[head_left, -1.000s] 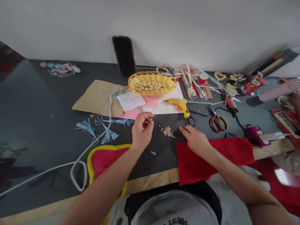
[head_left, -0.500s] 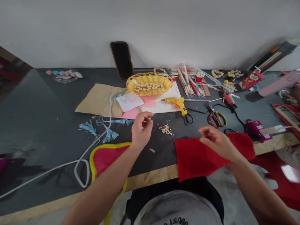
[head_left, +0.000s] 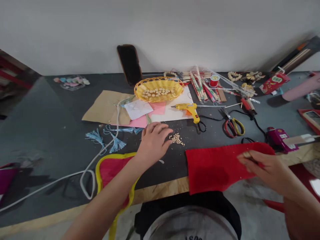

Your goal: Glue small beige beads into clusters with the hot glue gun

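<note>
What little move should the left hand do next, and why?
I'd say lower its thumb and fingers to pinch one bead from the pale pile. The left hand is right beside it, thumb and fingers apart, while the right hand is away over the red cloth.

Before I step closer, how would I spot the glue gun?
On the dark table, find the yellow woven basket. The glue gun lies in front of its right end, nozzle pointing left. Its body is yellow with a red switch, whereas the scissors farther right have one red and one yellow handle.
</note>
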Demonstrator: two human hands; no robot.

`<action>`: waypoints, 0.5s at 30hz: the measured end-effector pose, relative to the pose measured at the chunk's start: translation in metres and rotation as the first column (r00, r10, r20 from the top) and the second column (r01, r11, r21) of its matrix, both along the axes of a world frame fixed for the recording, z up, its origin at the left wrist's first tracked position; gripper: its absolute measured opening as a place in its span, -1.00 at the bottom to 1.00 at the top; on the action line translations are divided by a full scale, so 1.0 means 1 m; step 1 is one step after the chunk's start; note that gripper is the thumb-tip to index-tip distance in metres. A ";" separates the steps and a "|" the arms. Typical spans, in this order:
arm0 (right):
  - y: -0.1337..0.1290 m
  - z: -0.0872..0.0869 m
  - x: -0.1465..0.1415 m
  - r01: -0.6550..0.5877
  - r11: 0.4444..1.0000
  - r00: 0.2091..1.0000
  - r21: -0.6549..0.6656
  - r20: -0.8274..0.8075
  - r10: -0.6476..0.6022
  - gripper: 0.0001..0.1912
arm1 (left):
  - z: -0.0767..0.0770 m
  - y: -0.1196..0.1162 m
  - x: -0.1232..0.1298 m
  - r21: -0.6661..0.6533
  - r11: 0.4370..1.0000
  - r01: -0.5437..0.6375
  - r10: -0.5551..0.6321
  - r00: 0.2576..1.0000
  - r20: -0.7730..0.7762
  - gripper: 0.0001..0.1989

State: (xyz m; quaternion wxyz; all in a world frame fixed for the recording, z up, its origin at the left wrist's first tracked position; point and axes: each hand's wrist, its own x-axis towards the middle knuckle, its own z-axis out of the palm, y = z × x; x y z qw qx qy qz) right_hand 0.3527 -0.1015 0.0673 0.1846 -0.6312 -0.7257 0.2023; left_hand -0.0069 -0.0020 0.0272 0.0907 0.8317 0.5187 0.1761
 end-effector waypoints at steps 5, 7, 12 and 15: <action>0.062 -0.007 -0.081 -0.433 0.901 0.900 0.029 0.068 0.430 -0.71 | -0.003 -0.007 -0.001 -0.039 0.999 0.020 -0.028 0.977 -0.211 -0.70; 0.080 -0.020 -0.109 -0.506 0.863 0.856 -0.017 0.119 0.504 -0.71 | -0.007 -0.008 -0.002 -0.035 0.999 0.030 -0.037 0.973 -0.227 -0.67; 0.109 -0.049 -0.151 -0.556 0.827 0.781 -0.085 0.288 0.555 -0.78 | -0.016 -0.009 0.002 -0.061 0.993 0.106 -0.114 0.983 -0.147 -0.69; 0.117 -0.059 -0.152 -0.565 0.825 0.798 -0.031 0.236 0.555 -0.80 | -0.018 -0.002 0.003 -0.073 0.985 0.158 -0.162 0.986 -0.045 -0.70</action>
